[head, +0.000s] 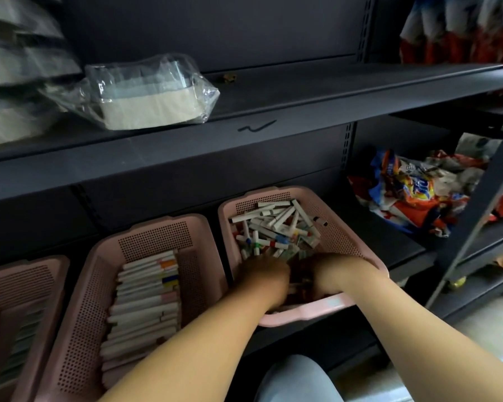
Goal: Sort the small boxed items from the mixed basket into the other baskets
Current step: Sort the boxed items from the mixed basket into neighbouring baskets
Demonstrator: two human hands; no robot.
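Small boxes (273,224), long axes jumbled

Two forearms are seen bare from the lower edge of the frame up to the wrists, the left arm (192,343) coming in from the lower centre-left and the right arm (418,320) from the lower right. The left hand (266,275) and the right hand (333,271) are shown from the back, uncovered; their fingers are hidden from view. At the bottom centre, a rounded knee (295,378) is covered in smooth, pale grey-blue cloth.
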